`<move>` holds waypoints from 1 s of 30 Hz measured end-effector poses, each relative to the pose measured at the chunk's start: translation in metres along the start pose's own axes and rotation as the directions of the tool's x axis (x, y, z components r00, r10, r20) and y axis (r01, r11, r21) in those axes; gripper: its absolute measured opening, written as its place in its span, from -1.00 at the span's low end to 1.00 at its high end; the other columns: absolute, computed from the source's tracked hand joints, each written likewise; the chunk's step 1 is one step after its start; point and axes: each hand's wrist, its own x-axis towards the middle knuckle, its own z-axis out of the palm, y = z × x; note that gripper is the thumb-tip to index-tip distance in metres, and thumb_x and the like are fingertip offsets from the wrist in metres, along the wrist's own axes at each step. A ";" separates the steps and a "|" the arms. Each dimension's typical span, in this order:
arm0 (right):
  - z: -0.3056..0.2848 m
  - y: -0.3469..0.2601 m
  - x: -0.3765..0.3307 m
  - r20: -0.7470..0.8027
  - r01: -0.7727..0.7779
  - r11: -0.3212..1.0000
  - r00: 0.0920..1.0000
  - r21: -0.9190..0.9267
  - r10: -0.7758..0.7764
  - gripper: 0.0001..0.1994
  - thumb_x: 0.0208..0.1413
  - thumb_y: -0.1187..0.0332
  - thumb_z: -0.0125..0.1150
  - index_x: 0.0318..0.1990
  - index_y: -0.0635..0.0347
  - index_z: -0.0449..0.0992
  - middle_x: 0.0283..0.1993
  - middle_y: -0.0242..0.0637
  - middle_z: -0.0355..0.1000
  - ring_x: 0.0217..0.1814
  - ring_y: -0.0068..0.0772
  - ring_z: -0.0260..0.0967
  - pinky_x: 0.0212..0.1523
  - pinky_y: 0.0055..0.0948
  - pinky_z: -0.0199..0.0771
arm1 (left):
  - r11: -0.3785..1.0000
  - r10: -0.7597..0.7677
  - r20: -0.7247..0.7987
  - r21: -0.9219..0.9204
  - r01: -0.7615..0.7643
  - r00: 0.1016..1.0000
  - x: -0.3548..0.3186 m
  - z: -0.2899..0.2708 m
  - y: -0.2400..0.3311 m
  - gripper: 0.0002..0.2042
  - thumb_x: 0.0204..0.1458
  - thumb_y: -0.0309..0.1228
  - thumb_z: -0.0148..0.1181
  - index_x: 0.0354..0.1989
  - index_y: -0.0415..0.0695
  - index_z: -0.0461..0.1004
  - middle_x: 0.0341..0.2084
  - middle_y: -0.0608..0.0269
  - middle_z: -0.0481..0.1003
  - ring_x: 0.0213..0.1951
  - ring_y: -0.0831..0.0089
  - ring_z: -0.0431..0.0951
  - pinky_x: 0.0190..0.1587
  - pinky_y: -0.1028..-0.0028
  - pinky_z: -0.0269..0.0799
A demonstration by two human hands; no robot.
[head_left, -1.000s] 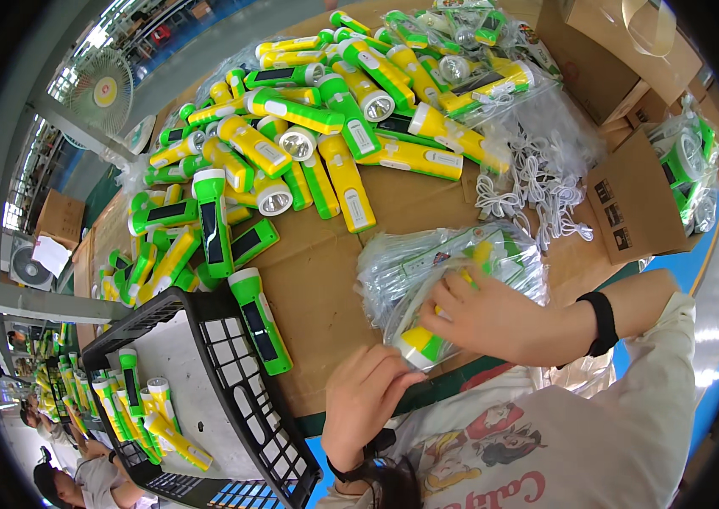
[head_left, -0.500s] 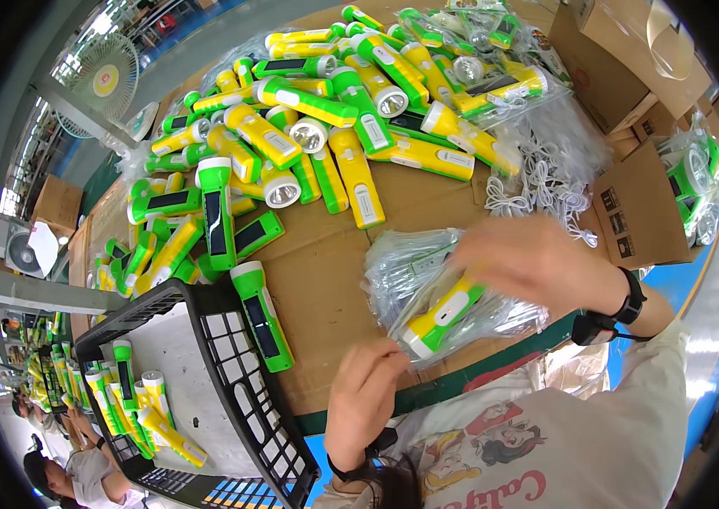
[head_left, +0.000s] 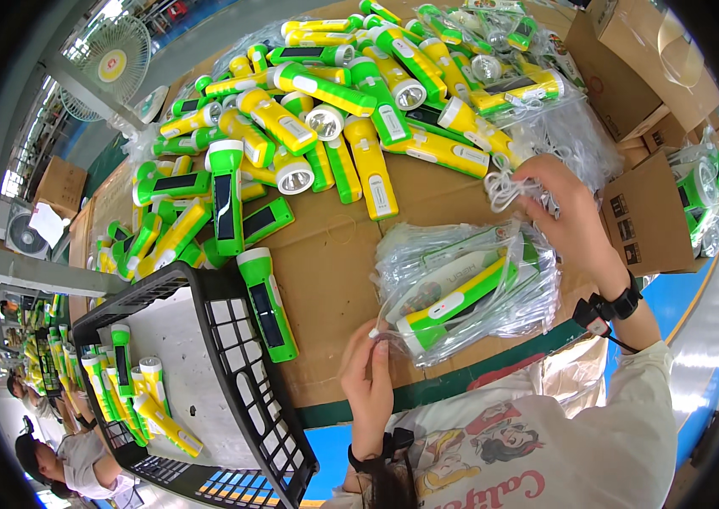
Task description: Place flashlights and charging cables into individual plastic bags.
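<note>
A green and yellow flashlight (head_left: 459, 299) lies inside a clear plastic bag (head_left: 415, 297), on top of a stack of similar bags. At the bag's near left corner, my left hand (head_left: 366, 382) is closed, thumb and fingers pinching the plastic edge. My right hand (head_left: 570, 208) is beyond the bag's far right side, its fingers closed on a coiled white cable (head_left: 504, 188). More white cables (head_left: 550, 140) lie partly hidden behind that hand. A large heap of yellow and green flashlights (head_left: 326, 127) spreads over the cardboard-covered table (head_left: 334, 280).
A black plastic crate (head_left: 236, 373) at the left holds several flashlights (head_left: 135, 382); one flashlight (head_left: 268, 305) lies beside its rim. An open cardboard box (head_left: 648, 212) stands at the right. A fan (head_left: 109, 68) and a co-worker (head_left: 67, 458) are at the left.
My right hand has moved from above the bagged flashlight up and right to the cables, and has taken hold of one coil. My left hand stays at the bag's corner.
</note>
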 end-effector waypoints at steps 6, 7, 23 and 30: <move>0.005 -0.044 0.007 0.202 0.109 0.991 0.972 0.076 -0.122 -0.77 0.01 0.47 0.30 -0.16 0.19 0.45 -0.21 -0.17 0.44 -0.16 -0.04 0.44 -0.17 -0.17 0.43 | 0.999 0.035 -0.008 0.000 -0.035 0.999 0.008 0.004 -0.002 -0.85 0.21 -0.59 0.07 -0.15 -0.37 0.54 -0.10 0.07 0.57 -0.08 0.37 0.55 0.04 0.43 0.41; 0.006 -0.048 0.002 0.272 0.115 0.978 0.949 0.174 -0.160 -0.77 0.03 0.42 0.31 -0.15 0.17 0.46 -0.19 -0.19 0.44 -0.13 -0.09 0.44 -0.15 -0.18 0.43 | 0.999 0.049 -0.023 -0.011 -0.049 0.999 0.008 0.005 -0.001 -0.85 0.22 -0.58 0.07 -0.15 -0.37 0.54 -0.11 0.08 0.56 -0.09 0.38 0.55 0.03 0.44 0.41; 0.042 -0.120 0.045 0.177 0.511 0.736 0.756 0.443 -0.631 -0.79 0.15 0.20 0.21 -0.27 0.13 0.41 -0.31 -0.28 0.31 -0.25 -0.20 0.36 -0.29 -0.24 0.34 | 0.891 0.166 -0.338 -0.351 -0.288 0.926 0.033 0.029 0.050 -0.83 0.35 -0.46 -0.07 -0.30 -0.25 0.37 -0.40 0.31 0.42 -0.35 0.63 0.35 -0.28 0.59 0.28; 0.050 -0.132 0.043 0.237 0.645 0.682 0.643 0.345 -0.728 -0.86 0.12 0.28 0.16 -0.31 0.08 0.36 -0.38 -0.38 0.29 -0.23 -0.30 0.36 -0.30 -0.30 0.35 | 0.903 0.215 -0.474 -0.237 -0.359 0.854 0.041 0.027 0.042 -0.82 0.33 -0.48 -0.07 -0.35 -0.23 0.36 -0.43 0.30 0.41 -0.39 0.60 0.36 -0.32 0.61 0.26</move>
